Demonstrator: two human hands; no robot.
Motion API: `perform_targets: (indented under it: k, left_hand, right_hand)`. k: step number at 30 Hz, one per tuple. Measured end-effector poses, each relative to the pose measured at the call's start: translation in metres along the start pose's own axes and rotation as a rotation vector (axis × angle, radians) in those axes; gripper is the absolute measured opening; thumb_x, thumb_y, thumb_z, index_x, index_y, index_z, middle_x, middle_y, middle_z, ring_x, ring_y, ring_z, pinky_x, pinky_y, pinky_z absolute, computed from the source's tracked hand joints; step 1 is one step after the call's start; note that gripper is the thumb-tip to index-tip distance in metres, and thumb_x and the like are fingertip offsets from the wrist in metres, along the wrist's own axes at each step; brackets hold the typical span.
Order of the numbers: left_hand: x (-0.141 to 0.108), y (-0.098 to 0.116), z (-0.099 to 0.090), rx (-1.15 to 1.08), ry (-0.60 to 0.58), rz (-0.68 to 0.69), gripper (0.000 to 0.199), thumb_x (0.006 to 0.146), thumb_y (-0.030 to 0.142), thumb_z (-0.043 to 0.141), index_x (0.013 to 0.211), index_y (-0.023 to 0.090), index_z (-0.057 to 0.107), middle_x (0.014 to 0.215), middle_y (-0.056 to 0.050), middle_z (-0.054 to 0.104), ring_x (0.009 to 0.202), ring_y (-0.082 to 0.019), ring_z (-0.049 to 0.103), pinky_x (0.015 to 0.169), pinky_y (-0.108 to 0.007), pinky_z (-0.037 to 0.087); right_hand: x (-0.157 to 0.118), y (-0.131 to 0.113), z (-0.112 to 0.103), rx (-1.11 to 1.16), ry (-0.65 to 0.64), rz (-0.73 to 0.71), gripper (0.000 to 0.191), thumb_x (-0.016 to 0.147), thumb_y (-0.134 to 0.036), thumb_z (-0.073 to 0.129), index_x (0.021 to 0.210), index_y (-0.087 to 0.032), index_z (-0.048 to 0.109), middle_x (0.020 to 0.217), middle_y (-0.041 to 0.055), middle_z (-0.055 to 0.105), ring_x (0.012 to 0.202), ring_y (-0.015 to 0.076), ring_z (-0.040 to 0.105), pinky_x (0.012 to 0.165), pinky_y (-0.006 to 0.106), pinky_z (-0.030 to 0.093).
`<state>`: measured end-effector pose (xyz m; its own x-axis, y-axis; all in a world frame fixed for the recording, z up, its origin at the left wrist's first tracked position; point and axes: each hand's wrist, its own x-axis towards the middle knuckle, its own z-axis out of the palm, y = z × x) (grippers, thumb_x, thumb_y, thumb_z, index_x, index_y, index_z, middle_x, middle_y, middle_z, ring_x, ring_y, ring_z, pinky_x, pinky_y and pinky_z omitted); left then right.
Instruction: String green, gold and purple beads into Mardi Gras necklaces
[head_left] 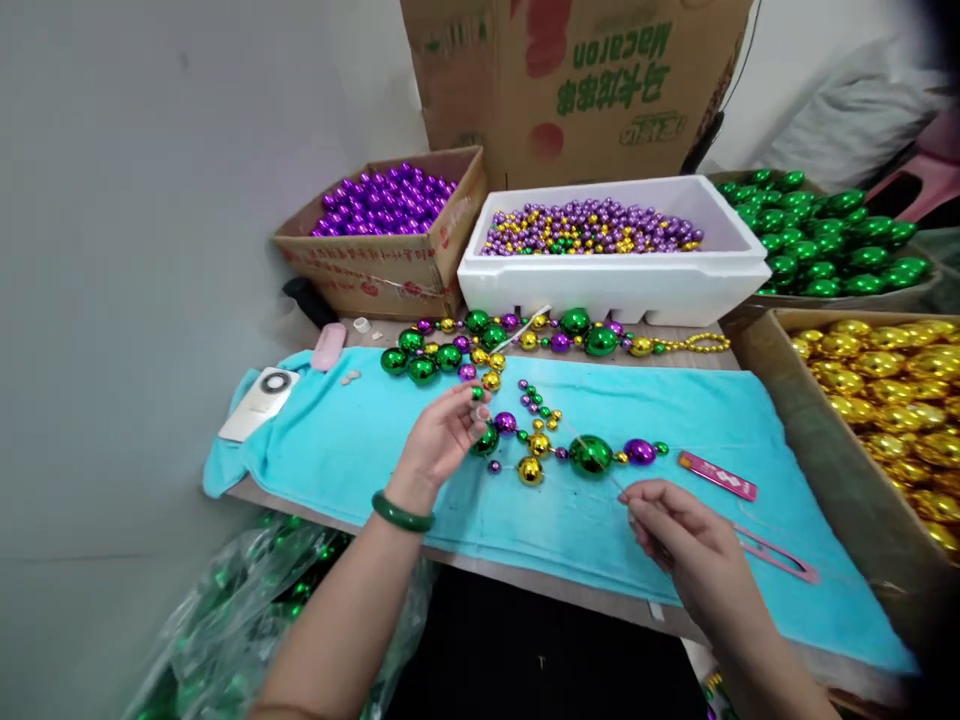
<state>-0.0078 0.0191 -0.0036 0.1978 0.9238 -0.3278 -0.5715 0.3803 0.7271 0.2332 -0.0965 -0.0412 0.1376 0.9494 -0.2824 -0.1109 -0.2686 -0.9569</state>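
Note:
My left hand [442, 432], with a green bangle [403, 512] at the wrist, pinches a small green bead [477, 393] over the blue towel [330, 450]. My right hand [679, 530] is closed at the fingertips on a thin pale strand [616, 487] that runs up and left across a large green bead [591, 455]; whether it is thread or a needle I cannot tell. Around that bead lie strung purple and gold beads, including a purple oval bead [640, 452] and a gold bead [530, 471]. Small loose beads [532, 402] sit just above. A finished-looking bead string [600, 340] stretches along the back.
Behind stand a carton of purple beads [442, 250] and a white foam box [600, 285] of mixed beads. Green beads [825, 235] and a carton of gold beads [780, 345] are at right. A pink packet [718, 475], pink cutter [780, 556] and white card-like device [259, 405] lie on the towel.

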Motion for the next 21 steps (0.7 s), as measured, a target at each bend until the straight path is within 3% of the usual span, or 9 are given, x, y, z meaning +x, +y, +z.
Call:
perform_targets:
  k: [4, 12, 21]
  left_hand:
    - [-0.004, -0.008, -0.003, -0.137, -0.002, -0.028, 0.014, 0.074, 0.015, 0.062, 0.088, 0.013, 0.06, 0.079, -0.004, 0.066, 0.063, -0.008, 0.06, 0.055, -0.017, 0.048]
    - [-0.01, -0.006, -0.005, -0.173, 0.001, -0.013, 0.015, 0.073, 0.013, 0.063, 0.088, 0.013, 0.06, 0.08, -0.006, 0.066, 0.063, -0.009, 0.059, 0.055, -0.018, 0.047]
    - [-0.013, -0.004, -0.007, -0.159, -0.002, -0.028, 0.017, 0.072, 0.017, 0.064, 0.088, 0.016, 0.06, 0.081, -0.003, 0.064, 0.064, -0.007, 0.058, 0.057, -0.017, 0.047]
  right_hand:
    - [-0.005, 0.006, 0.015, -0.103, -0.071, -0.026, 0.033, 0.074, -0.049, 0.063, 0.078, -0.016, 0.062, 0.053, -0.0031, 0.042, 0.048, 0.0081, 0.039, 0.043, 0.019, 0.03]
    - [-0.007, 0.007, 0.025, -0.164, -0.114, 0.007, 0.038, 0.073, -0.053, 0.061, 0.079, -0.016, 0.061, 0.055, -0.0026, 0.042, 0.051, 0.0098, 0.039, 0.045, 0.021, 0.031]
    - [-0.007, 0.0, 0.035, -0.14, -0.078, 0.004, 0.035, 0.071, -0.051, 0.063, 0.075, -0.017, 0.062, 0.053, -0.003, 0.041, 0.049, 0.0097, 0.037, 0.044, 0.021, 0.029]
